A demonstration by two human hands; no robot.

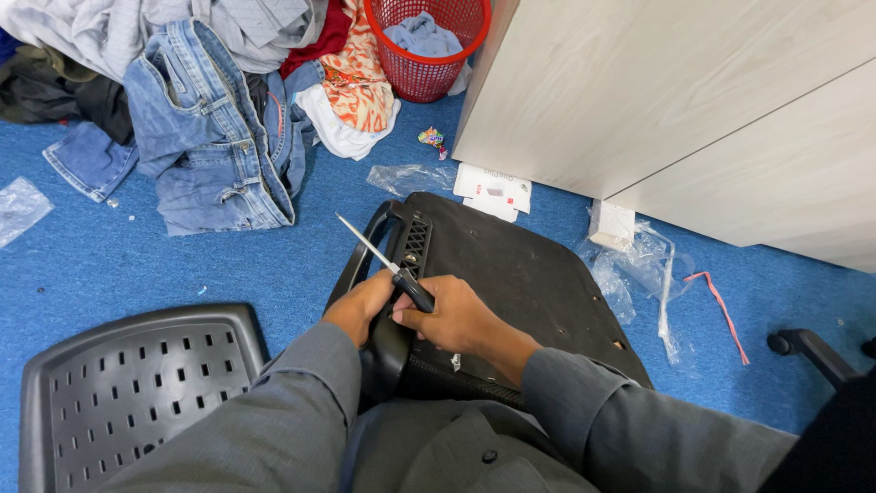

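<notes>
Grey sleeves point(301, 411) are filling the bottom of the view, both arms reaching to a black chair seat point(520, 274) lying on the blue floor point(109, 265). Right hand point(453, 317) is closing fully around the black handle of a screwdriver point(388, 265), its bare shaft slanting up and left, away from the seat. Left hand point(359, 306) is curling over the seat's armrest point(365, 256), right beside the handle. With the tip pointing into free air and the left hand so close, a slip could be jabbing knuckles or scratching plastic. Loose plastic wrap point(630, 265) and jeans point(214, 137) are lying nearby; small parts could be getting lost among them.
</notes>
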